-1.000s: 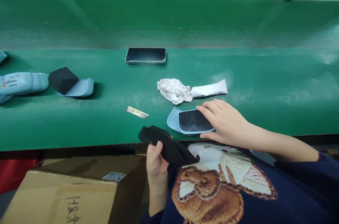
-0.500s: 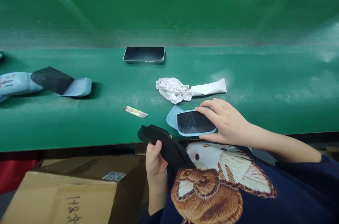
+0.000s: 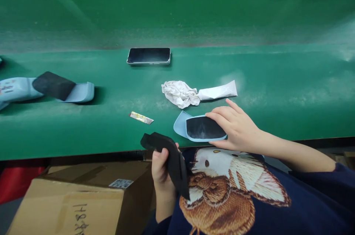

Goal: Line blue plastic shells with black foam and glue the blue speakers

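My left hand (image 3: 163, 168) is closed around several limp black pads (image 3: 177, 168), which look like thin foam insoles, just off the table's front edge. They bend, one end pointing left and the other hanging down against my shirt. On the table, my right hand (image 3: 235, 126) grips the right end of a light-blue slipper-like piece (image 3: 181, 124), thumb on the near rim and fingers on the far rim, one finger lifted. A black pad (image 3: 206, 127) lies inside that rim. The blue piece's right end is hidden by my hand.
Behind my right hand lie a crumpled white paper (image 3: 180, 94) and a flat white tube (image 3: 217, 91). A phone (image 3: 149, 56), a small foil strip (image 3: 141, 117) and another light-blue piece (image 3: 83, 92) with a black pad are on the green table. Below stands a cardboard box (image 3: 83, 205).
The free end of the black pads in my left hand has swung down and left. One finger of my right hand has lifted; the blue piece stays almost in place.
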The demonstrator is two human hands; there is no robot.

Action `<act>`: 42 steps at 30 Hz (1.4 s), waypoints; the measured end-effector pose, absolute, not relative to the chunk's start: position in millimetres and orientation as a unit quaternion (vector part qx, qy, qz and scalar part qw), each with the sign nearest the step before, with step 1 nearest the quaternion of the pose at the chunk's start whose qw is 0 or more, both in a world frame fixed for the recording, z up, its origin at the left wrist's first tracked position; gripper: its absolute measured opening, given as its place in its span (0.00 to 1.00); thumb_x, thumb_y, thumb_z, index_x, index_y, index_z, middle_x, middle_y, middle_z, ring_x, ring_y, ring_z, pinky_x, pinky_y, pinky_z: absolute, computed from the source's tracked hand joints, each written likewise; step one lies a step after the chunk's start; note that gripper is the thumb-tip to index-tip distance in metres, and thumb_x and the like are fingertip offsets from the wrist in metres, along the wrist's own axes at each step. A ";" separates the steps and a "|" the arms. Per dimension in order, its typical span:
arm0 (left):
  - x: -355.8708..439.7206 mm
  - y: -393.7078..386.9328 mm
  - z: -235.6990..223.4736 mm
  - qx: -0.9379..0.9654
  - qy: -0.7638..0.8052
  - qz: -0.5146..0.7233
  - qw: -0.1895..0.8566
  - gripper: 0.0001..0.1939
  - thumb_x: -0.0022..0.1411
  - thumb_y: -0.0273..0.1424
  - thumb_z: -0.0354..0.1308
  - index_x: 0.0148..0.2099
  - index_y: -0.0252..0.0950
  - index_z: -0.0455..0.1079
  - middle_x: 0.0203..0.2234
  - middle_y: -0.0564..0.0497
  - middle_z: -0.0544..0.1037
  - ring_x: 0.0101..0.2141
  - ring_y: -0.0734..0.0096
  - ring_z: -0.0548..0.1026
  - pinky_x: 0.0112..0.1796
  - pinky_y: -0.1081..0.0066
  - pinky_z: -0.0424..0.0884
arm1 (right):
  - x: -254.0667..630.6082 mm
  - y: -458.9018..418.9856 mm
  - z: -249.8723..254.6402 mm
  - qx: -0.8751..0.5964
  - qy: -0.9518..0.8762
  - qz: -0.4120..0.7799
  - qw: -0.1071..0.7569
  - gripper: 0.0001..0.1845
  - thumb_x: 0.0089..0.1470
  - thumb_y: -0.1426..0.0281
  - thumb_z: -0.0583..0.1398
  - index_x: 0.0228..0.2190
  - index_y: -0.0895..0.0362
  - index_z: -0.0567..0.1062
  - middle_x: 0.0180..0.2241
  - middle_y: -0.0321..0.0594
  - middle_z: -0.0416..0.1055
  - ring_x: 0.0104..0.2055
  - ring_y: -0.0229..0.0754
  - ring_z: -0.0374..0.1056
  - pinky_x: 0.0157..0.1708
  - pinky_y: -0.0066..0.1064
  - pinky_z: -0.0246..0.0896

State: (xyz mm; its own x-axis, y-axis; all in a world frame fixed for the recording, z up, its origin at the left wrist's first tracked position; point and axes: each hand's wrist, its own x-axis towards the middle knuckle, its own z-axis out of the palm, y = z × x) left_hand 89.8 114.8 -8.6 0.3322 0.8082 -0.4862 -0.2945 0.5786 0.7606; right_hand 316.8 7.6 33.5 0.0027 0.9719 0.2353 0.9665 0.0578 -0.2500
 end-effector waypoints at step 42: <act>87.7 121.1 -25.0 0.897 0.012 0.334 0.289 0.15 0.71 0.23 0.49 0.54 0.29 0.74 0.49 0.34 0.81 0.48 0.63 0.82 0.48 0.68 0.78 | 320.4 29.7 58.3 -0.695 -0.674 0.200 0.151 0.48 0.46 0.39 0.66 0.52 0.66 0.69 0.47 0.53 0.70 0.48 0.57 0.67 0.46 0.50 0.68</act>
